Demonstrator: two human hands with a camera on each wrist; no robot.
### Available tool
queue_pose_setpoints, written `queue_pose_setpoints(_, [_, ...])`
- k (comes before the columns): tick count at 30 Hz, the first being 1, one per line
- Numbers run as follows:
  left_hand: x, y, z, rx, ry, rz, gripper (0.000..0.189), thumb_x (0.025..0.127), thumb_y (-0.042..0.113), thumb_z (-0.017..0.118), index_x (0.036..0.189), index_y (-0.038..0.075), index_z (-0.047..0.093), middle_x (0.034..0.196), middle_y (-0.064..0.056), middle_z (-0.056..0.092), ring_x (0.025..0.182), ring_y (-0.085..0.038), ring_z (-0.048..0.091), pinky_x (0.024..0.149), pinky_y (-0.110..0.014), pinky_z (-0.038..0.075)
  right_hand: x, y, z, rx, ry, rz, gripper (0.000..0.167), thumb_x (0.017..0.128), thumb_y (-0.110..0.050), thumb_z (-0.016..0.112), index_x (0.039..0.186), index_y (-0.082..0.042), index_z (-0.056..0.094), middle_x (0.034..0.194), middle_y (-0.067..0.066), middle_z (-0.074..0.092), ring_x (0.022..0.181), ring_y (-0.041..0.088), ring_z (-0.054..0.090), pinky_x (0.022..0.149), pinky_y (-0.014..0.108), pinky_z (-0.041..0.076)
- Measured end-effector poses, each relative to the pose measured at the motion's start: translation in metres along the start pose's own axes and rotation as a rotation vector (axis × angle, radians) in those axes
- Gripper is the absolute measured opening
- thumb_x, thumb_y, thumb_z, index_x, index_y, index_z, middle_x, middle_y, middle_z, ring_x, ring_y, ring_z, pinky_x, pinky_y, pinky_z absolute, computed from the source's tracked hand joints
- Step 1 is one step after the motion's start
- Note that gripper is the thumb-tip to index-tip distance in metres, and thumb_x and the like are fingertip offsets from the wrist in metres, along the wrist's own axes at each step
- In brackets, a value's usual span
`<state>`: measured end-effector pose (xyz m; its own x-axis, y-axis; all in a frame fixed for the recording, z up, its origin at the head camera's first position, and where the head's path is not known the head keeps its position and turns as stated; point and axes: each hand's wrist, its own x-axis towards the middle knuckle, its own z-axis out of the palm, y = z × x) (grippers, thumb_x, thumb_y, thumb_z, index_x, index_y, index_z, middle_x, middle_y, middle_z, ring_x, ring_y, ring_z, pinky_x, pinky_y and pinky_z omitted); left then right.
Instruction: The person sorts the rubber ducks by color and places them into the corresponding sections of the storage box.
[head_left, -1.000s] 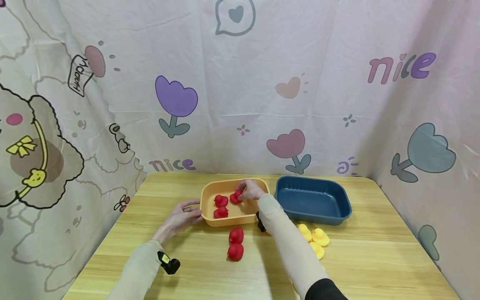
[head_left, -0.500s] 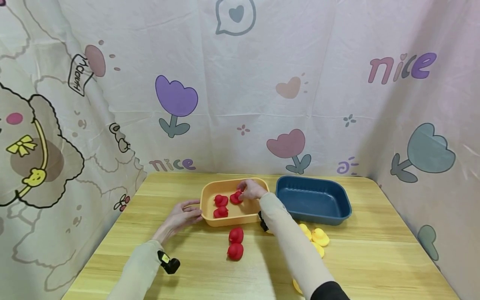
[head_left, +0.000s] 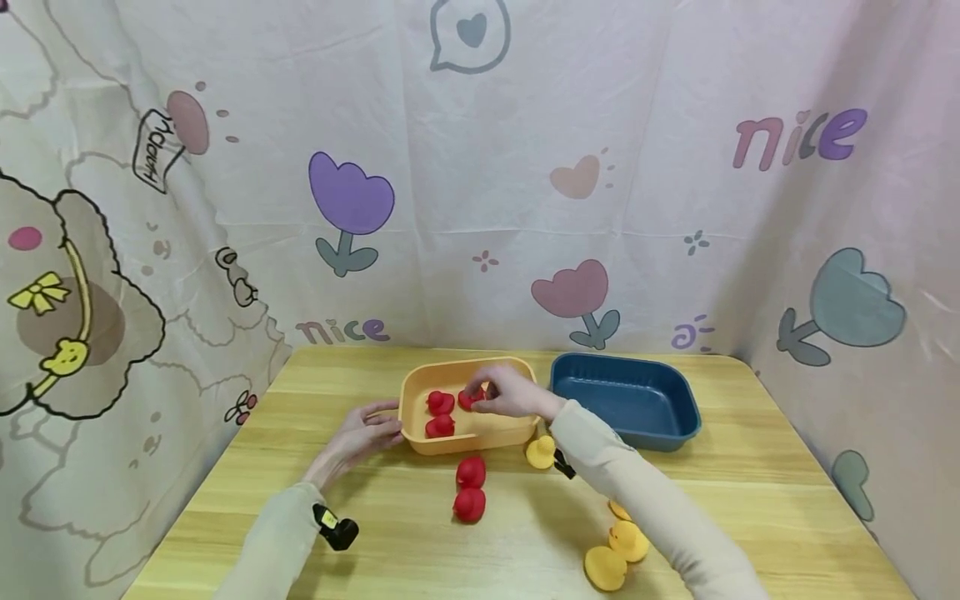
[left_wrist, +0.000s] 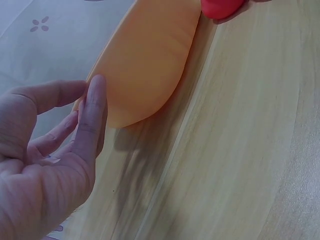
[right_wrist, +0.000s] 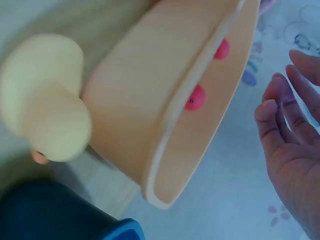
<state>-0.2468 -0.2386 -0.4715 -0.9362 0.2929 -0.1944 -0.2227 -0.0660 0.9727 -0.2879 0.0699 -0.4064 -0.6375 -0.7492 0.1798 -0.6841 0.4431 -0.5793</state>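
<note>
My left hand [head_left: 367,433] touches the outer left end of the orange tub [head_left: 495,433] with its fingertips. In the left wrist view, those fingertips [left_wrist: 97,85] lie against the tub's wall near the rim. Above the tub's inside hovers my right hand [head_left: 513,392], fingers loosely bent. The right wrist view has nothing between its fingers [right_wrist: 280,110]. Inside the tub are three red rubber ducks [head_left: 440,402], one partly hidden by the right hand. Two more red ducks [head_left: 470,472] sit in front of the tub.
A blue tub [head_left: 630,400] stands right of the orange one. A yellow duck [head_left: 540,452] sits near the orange tub's front right corner. Other yellow ducks [head_left: 605,569] are farther forward, partly behind the right sleeve [head_left: 645,492]. A printed cloth backs the wooden table [head_left: 375,550].
My right hand has let go of a red duck in the tub, lifting slightly and shifting right. The left hand stays put. More yellow ducks at the front are uncovered.
</note>
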Motion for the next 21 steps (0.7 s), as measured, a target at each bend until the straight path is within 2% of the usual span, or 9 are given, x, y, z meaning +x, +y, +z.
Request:
queue_pose_setpoints(3, [0.0,-0.001,-0.001,-0.003,-0.004,0.004,0.064,0.098,-0.004,0.058,0.151,-0.015,0.023,0.098,-0.004,0.065,0.085,-0.011,0.07,0.083,-0.02,0.063,-0.016,-0.008,0.006,0.058,0.006,-0.045,0.016,0.091,-0.005,0.071,0.107,-0.001,0.072,0.1,0.015,0.073,0.07,0.008,0.062,0.067,0.014,0.056])
queue_pose_setpoints(8, [0.0,-0.001,-0.003,-0.009,-0.01,0.014,0.065,0.097,-0.005,0.058,0.15,-0.016,0.022,0.099,-0.006,0.066,0.085,-0.011,0.07,0.082,-0.02,0.063,-0.036,-0.019,0.021,0.122,-0.026,-0.074,0.015,0.093,-0.005,0.069,0.106,0.0,0.073,0.103,0.016,0.074,0.074,0.004,0.065,0.072,0.015,0.059])
queue_pose_setpoints(15, [-0.001,-0.003,-0.003,-0.009,-0.012,0.007,0.066,0.097,-0.003,0.06,0.15,-0.016,0.023,0.099,-0.005,0.066,0.085,-0.011,0.071,0.083,-0.02,0.063,-0.049,-0.017,0.038,0.125,-0.137,-0.04,0.028,0.095,-0.012,0.069,0.122,-0.005,0.07,0.114,0.012,0.075,0.076,0.0,0.063,0.071,0.014,0.057])
queue_pose_setpoints(21, [0.0,-0.002,-0.001,-0.025,-0.012,0.007,0.065,0.098,-0.003,0.058,0.151,-0.015,0.023,0.099,-0.005,0.066,0.084,-0.01,0.07,0.082,-0.02,0.063,-0.056,-0.007,0.04,0.173,-0.211,-0.059,0.04,0.094,-0.007,0.068,0.133,-0.003,0.063,0.123,0.013,0.072,0.077,0.001,0.06,0.067,0.015,0.057])
